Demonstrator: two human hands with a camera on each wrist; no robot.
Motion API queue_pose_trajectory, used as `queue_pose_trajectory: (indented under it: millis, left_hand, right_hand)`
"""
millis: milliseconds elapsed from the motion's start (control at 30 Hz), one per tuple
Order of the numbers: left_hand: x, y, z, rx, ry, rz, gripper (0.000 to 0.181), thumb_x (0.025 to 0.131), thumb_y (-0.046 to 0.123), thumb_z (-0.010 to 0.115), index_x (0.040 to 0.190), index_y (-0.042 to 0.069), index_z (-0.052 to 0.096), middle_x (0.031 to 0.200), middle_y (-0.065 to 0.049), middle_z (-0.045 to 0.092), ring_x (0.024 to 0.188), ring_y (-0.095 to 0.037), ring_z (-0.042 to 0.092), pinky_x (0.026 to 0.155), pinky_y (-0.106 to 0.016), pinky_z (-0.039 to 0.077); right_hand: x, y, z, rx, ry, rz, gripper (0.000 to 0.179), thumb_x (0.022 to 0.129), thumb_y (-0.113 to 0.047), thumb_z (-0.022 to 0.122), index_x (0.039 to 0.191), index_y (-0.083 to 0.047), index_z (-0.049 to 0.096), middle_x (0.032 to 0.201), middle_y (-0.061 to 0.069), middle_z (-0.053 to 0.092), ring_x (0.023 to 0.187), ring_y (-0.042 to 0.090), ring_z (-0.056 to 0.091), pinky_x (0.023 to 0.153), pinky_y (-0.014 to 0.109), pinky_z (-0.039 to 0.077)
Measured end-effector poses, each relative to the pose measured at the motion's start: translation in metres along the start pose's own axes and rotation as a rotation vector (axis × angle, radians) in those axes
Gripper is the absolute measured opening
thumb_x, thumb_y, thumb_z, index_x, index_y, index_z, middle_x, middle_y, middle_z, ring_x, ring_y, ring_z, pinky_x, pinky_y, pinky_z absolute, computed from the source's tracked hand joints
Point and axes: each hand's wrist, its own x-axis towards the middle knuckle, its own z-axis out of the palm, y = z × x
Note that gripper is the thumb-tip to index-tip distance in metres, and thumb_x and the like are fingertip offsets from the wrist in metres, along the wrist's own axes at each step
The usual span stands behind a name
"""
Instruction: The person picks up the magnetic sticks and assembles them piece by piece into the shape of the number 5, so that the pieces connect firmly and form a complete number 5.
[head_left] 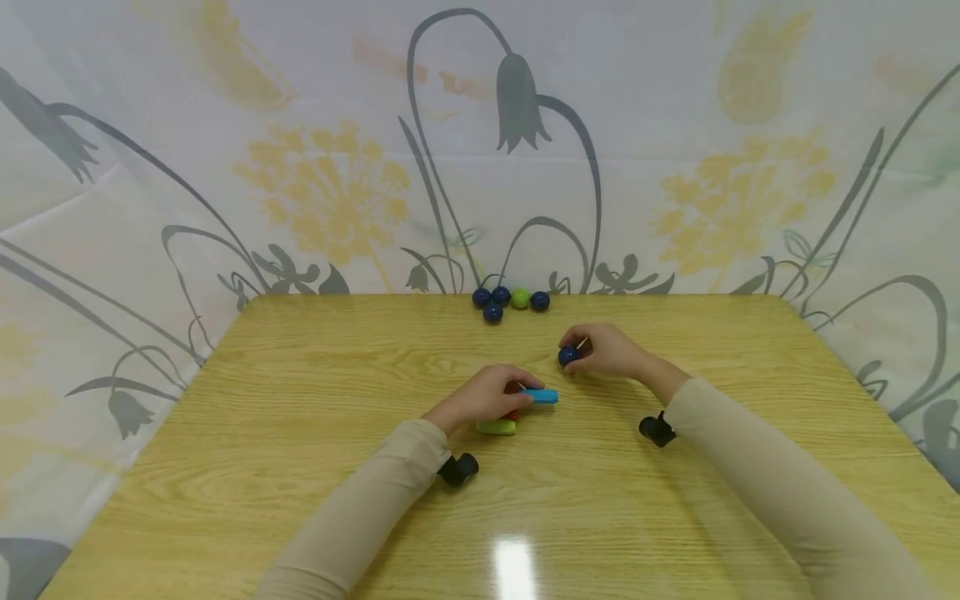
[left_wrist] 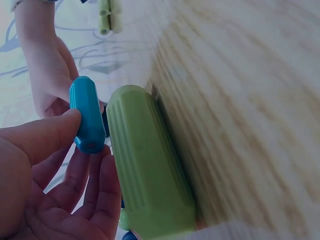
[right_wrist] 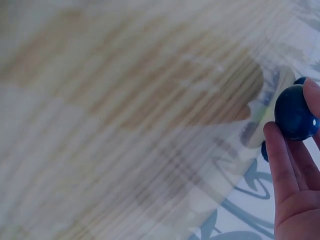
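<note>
My left hand (head_left: 491,393) pinches a short light-blue bar (head_left: 543,397) between thumb and fingers. In the left wrist view this blue bar (left_wrist: 86,114) has ridged sides. Beneath that hand a light-green bar (head_left: 496,427), also ridged, lies on the table, and a red piece (head_left: 512,414) shows partly behind the fingers. Farther right and back, my right hand (head_left: 611,352) holds a dark-blue ball (head_left: 568,357) by thumb and fingertips, close over the wood. The right wrist view shows the same glossy ball (right_wrist: 295,112) at its right edge.
At the table's far edge several dark-blue balls (head_left: 492,313) sit around one green ball (head_left: 520,298). The wooden table (head_left: 337,350) ends at a flower-printed cloth (head_left: 322,192). Black wrist cameras (head_left: 459,471) hang under both sleeves.
</note>
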Motion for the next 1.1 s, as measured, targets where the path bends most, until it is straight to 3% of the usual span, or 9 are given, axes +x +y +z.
queue_pose_trajectory:
  millis: [267, 533, 800, 1100]
  left_hand:
    - [0.003, 0.003, 0.001, -0.018, 0.014, -0.008, 0.027, 0.093, 0.011, 0.058, 0.12, 0.01, 0.063, 0.108, -0.002, 0.063, 0.084, -0.009, 0.057, 0.075, -0.024, 0.047]
    - [0.006, 0.007, 0.001, -0.011, 0.009, -0.023, 0.029, 0.094, 0.012, 0.057, 0.122, 0.009, 0.062, 0.113, -0.003, 0.062, 0.091, -0.011, 0.058, 0.078, -0.024, 0.047]
    - [0.011, 0.009, 0.004, -0.012, 0.012, -0.006, 0.027, 0.093, 0.009, 0.057, 0.119, 0.007, 0.063, 0.11, -0.004, 0.063, 0.085, -0.011, 0.058, 0.073, -0.023, 0.047]
    - [0.017, 0.009, 0.007, -0.006, 0.007, -0.001, 0.027, 0.093, 0.009, 0.058, 0.12, 0.007, 0.063, 0.113, -0.004, 0.062, 0.09, -0.012, 0.059, 0.076, -0.023, 0.047]
  right_hand:
    - [-0.014, -0.001, 0.002, 0.039, -0.015, -0.02, 0.029, 0.08, -0.007, 0.074, 0.105, 0.003, 0.062, 0.097, 0.013, 0.063, 0.087, 0.027, 0.063, 0.076, 0.036, 0.052]
    - [-0.028, -0.004, 0.002, 0.061, -0.027, -0.007, 0.031, 0.08, -0.009, 0.074, 0.106, 0.002, 0.061, 0.097, 0.01, 0.063, 0.086, 0.025, 0.063, 0.074, 0.033, 0.053]
    - [-0.037, -0.007, 0.005, 0.079, -0.037, -0.015, 0.032, 0.079, -0.011, 0.075, 0.105, 0.001, 0.061, 0.096, 0.008, 0.063, 0.085, 0.023, 0.064, 0.073, 0.031, 0.053]
    - [-0.045, -0.012, 0.007, 0.102, -0.065, -0.016, 0.028, 0.079, -0.011, 0.076, 0.102, -0.003, 0.063, 0.094, 0.005, 0.063, 0.084, 0.021, 0.064, 0.072, 0.028, 0.053]
